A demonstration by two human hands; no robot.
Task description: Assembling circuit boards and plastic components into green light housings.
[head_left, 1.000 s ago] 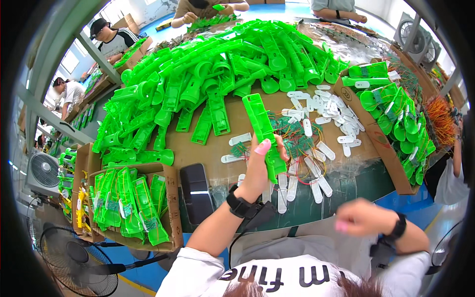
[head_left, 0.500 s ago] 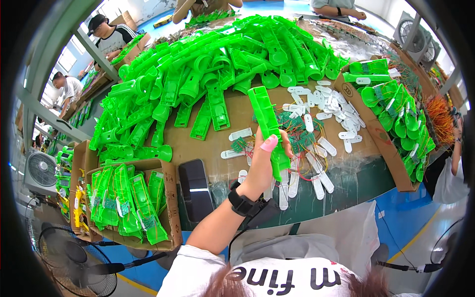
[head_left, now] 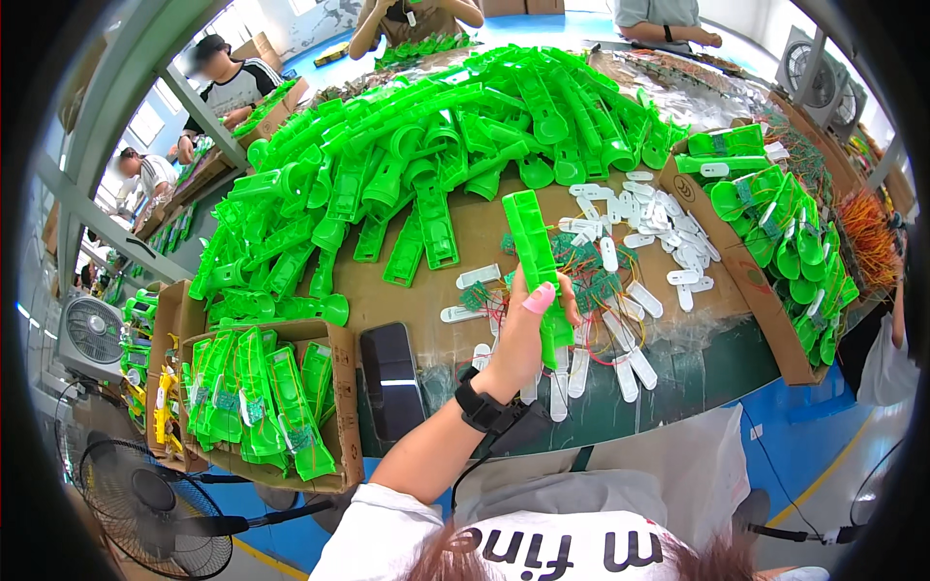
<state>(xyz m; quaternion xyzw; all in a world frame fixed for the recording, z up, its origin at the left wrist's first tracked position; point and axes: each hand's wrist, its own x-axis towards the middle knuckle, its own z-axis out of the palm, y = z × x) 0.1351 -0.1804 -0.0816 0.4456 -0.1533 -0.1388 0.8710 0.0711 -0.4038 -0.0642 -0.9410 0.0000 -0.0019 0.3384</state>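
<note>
My left hand [head_left: 528, 324], with a black band at its wrist, is closed around a long green plastic shell [head_left: 526, 228]. The shell stands tilted above the table, its ribbed hollow side partly showing, and the thumb bears a pink patch. Under and beside it lie green circuit boards [head_left: 581, 266] with thin red and yellow wires. Around these are slim white plastic strips [head_left: 630, 363], some joined to the wires. A looser group of small white pieces [head_left: 683, 242] spreads to the right. My right hand does not show.
A large heap of green shells [head_left: 417, 145] fills the table's far side. Cardboard boxes of wired shells stand at left [head_left: 349, 407] and right [head_left: 751, 290]. A black smartphone [head_left: 391, 373] lies near the left box. Fans and several other people surround the table.
The whole view has shifted slightly down and to the right. My left hand keeps its hold on the green shell, which looks a little more upright.
</note>
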